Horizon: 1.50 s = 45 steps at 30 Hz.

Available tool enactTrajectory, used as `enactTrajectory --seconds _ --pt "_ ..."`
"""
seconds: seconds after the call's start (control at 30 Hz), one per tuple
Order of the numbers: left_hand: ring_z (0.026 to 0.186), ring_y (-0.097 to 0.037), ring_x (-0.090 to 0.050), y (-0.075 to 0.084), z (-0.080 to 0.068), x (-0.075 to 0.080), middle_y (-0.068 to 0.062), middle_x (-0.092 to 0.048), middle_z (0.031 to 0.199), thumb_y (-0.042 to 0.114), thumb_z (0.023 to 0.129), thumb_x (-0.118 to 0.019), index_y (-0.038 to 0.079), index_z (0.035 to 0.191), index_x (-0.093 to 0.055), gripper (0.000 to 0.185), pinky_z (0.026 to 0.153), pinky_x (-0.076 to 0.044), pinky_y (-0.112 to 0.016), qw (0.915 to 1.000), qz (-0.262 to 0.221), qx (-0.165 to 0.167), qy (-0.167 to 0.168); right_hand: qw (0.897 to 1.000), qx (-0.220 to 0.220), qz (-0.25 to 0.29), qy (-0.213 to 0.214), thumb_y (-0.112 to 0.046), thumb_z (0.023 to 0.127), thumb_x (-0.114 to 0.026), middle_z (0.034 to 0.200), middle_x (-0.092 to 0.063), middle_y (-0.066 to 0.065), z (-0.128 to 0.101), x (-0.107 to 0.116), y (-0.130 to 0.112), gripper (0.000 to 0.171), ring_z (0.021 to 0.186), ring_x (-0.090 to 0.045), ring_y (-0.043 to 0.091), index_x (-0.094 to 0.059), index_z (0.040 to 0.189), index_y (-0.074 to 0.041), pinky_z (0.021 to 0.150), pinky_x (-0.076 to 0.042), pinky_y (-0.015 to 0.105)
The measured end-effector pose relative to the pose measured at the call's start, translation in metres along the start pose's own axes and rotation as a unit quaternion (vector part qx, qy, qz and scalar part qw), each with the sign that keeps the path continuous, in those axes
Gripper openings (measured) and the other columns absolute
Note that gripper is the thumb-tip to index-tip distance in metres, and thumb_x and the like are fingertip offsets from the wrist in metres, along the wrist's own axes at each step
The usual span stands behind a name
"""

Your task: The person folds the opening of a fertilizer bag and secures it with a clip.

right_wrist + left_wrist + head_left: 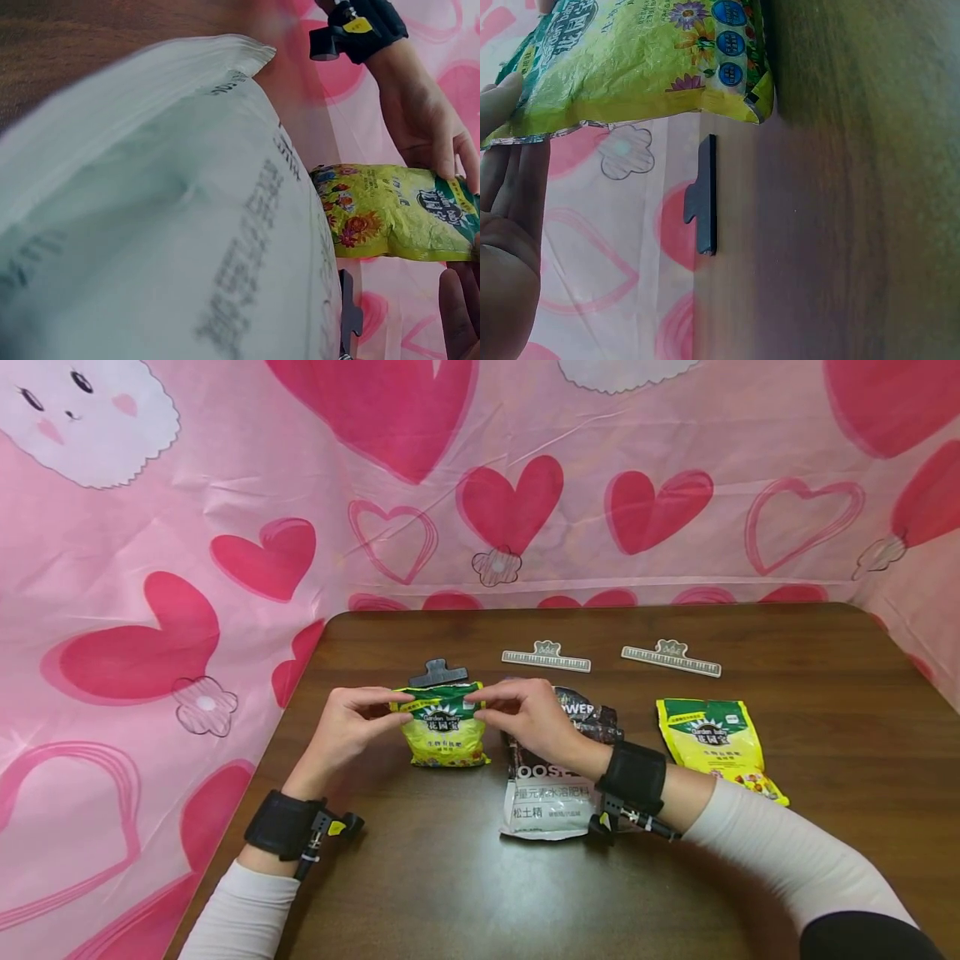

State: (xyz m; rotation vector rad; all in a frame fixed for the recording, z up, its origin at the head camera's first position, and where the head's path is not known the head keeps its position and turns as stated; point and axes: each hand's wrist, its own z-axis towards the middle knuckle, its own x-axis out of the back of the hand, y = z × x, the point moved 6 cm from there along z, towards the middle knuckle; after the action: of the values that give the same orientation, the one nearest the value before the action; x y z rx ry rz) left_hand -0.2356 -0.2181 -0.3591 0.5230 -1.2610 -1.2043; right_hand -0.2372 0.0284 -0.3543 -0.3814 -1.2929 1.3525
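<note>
A yellow and green fertilizer bag [445, 747] stands upright on the table's left half, its lower edge at the tabletop. My left hand [347, 727] pinches its upper left edge between thumb and fingers. At the upper right edge, my right hand [542, 722] pinches it the same way. Just behind the bag lies a dark clip [438, 673], whole in the left wrist view [707, 196]. A black and white bag [551, 814] lies beneath my right hand and wrist, which partly hide it. It looms large and blurred in the right wrist view.
A second yellow and green bag [712, 739] lies at the right, partly behind my right forearm. Two pale clips with piano-key patterns, one left [547, 657] and one right [671, 658], lie near the back edge of the brown table [420, 877]. A pink heart-print cloth [405, 435] hangs behind.
</note>
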Motion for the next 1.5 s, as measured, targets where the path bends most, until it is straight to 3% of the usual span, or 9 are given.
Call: enactTrajectory --seconds 0.33,0.6,0.83,1.07,1.27,1.5 --pt "0.066 -0.019 -0.056 0.000 0.000 0.001 -0.013 -0.076 0.098 0.009 0.082 -0.080 0.007 0.107 -0.077 0.025 0.052 -0.047 -0.025 1.0000 0.007 0.000 0.005 1.000 0.004 -0.011 -0.001 -0.016 0.087 -0.076 0.106 -0.076 0.001 0.001 -0.001 0.001 0.022 0.076 -0.065 0.007 -0.077 0.109 -0.018 0.064 -0.052 0.021" --pt "0.065 -0.026 -0.053 -0.001 -0.001 0.002 -0.012 -0.076 0.096 0.010 0.080 -0.082 0.010 0.106 -0.078 0.026 0.050 -0.044 -0.026 0.9996 0.013 0.021 0.015 1.000 0.010 -0.017 -0.003 -0.017 0.088 -0.075 0.108 -0.076 0.002 0.001 -0.001 0.000 0.023 0.075 -0.063 0.008 -0.077 0.111 -0.018 0.062 -0.050 0.021" --pt "0.071 -0.017 -0.060 -0.001 -0.002 0.002 -0.013 -0.076 0.101 0.012 0.080 -0.082 0.011 0.109 -0.077 0.029 0.056 -0.051 -0.024 0.9996 0.020 0.017 0.009 0.998 0.034 -0.053 0.000 -0.017 0.089 -0.074 0.102 -0.076 0.001 0.001 0.000 -0.001 0.024 0.070 -0.060 0.005 -0.077 0.112 -0.017 0.060 -0.048 0.020" --pt "0.079 -0.009 -0.068 0.002 -0.003 0.003 -0.010 -0.077 0.100 0.013 0.081 -0.081 0.012 0.107 -0.078 0.027 0.066 -0.057 -0.023 0.9989 0.046 -0.005 0.001 0.993 0.061 -0.098 -0.005 -0.018 0.091 -0.072 0.097 -0.076 -0.001 0.000 -0.001 -0.006 0.021 0.067 -0.056 0.003 -0.077 0.111 -0.015 0.060 -0.045 0.019" --pt "0.081 -0.005 -0.069 0.007 -0.003 0.002 -0.007 -0.078 0.096 0.010 0.080 -0.081 0.012 0.103 -0.079 0.024 0.067 -0.057 -0.021 0.9961 0.079 -0.039 0.001 0.992 0.069 -0.109 -0.003 -0.018 0.092 -0.071 0.095 -0.076 -0.001 0.001 -0.001 -0.006 0.018 0.067 -0.058 0.003 -0.077 0.109 -0.014 0.060 -0.046 0.020" --pt "0.080 -0.006 -0.072 0.014 -0.002 0.002 -0.006 -0.078 0.091 0.011 0.078 -0.083 0.011 0.100 -0.080 0.022 0.068 -0.056 -0.016 0.9856 0.142 -0.091 0.015 0.988 0.080 -0.134 0.002 -0.019 0.093 -0.069 0.092 -0.077 -0.001 0.002 -0.002 -0.005 0.015 0.071 -0.061 0.004 -0.079 0.103 -0.015 0.063 -0.046 0.021"
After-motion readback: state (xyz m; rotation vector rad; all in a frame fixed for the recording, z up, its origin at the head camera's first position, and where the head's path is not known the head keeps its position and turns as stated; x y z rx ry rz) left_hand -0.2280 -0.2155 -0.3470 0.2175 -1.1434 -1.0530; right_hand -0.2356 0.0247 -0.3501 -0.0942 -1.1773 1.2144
